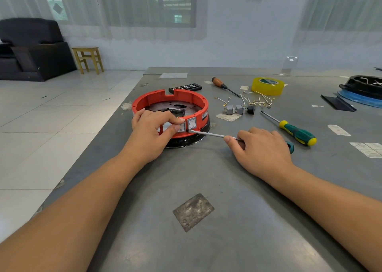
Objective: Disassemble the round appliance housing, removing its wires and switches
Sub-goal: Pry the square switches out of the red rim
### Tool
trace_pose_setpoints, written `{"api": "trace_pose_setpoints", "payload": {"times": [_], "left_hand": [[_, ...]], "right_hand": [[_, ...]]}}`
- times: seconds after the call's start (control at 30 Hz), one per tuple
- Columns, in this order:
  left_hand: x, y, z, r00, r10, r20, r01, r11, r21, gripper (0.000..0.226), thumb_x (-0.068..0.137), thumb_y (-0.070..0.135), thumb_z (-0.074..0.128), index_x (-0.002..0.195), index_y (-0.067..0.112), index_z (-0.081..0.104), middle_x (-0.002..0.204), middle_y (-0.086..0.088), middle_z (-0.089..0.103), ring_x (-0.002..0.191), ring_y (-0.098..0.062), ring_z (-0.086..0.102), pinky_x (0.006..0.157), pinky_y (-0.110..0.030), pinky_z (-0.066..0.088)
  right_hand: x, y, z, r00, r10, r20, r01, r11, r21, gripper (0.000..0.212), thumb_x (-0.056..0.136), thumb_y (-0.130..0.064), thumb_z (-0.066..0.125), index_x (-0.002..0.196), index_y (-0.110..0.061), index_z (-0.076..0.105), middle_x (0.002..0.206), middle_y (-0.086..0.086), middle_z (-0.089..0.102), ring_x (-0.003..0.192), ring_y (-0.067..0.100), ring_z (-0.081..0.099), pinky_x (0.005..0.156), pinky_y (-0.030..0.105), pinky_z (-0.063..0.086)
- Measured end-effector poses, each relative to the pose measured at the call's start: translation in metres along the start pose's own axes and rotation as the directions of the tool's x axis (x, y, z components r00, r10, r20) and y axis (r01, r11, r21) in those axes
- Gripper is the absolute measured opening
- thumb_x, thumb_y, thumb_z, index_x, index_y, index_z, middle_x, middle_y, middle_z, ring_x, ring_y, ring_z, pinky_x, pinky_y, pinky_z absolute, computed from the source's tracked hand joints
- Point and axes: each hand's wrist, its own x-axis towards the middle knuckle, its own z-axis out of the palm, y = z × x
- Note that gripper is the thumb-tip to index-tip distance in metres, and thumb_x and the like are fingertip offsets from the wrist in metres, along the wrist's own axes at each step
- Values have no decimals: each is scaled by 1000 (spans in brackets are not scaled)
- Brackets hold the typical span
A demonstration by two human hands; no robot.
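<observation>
1. We see the round red housing (171, 104) sitting on a black base on the grey tabletop (206, 178), towards its left edge.
2. Our left hand (153, 133) rests on the near rim, thumb and forefinger pinching a grey rocker switch (181, 127) set in the wall.
3. A second switch (192, 123) sits just to its right.
4. Our right hand (262, 147) grips a screwdriver (208, 134), its tip touching the housing under that second switch.
5. Removed switches (234, 109) and loose wires (259, 101) lie to the right, near a yellow tape roll (267, 85) and a green-handled screwdriver (295, 132).
</observation>
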Motion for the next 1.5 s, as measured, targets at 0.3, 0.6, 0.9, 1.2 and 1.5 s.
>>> {"api": "trace_pose_setpoints", "payload": {"times": [0.3,0.6,0.9,1.2,1.5], "left_hand": [[3,5,-3,997,-49,63,50,999,-15,12,102,31,68,105,42,67,109,9,70,114,-17,52,124,-44,14],[6,5,-7,991,-75,110,83,994,-67,9,102,30,66,106,35,72,104,2,68,103,15,37,121,-51,20],[7,14,-17,967,-146,208,161,985,-55,22,103,32,64,97,53,60,121,-8,64,95,6,31,123,-56,24],[9,19,-19,954,-198,224,216,975,-58,28,103,33,64,91,57,57,122,6,59,110,-11,30,122,-55,26],[4,12,-15,975,-120,187,132,990,-57,24,104,32,63,98,55,58,114,-4,67,99,33,25,125,-56,16]], "right_hand": [[17,3,4,997,-82,-7,82,996,-25,72,85,-87,7,61,-28,40,69,-9,45,72,19,47,69,35,32],[50,5,21,993,-113,-44,114,993,8,79,80,-95,9,53,-27,39,68,-6,48,73,20,47,76,38,37],[79,12,31,967,-214,-140,219,975,22,75,81,-94,12,57,-27,37,72,-4,48,78,21,47,81,40,37],[88,15,32,944,-219,-249,217,976,-35,80,83,-94,19,69,-23,51,80,-1,47,80,19,39,81,38,31],[63,6,18,983,-160,-88,149,981,-125,93,79,-97,4,49,-21,49,54,-4,52,58,18,50,65,34,36]]}}
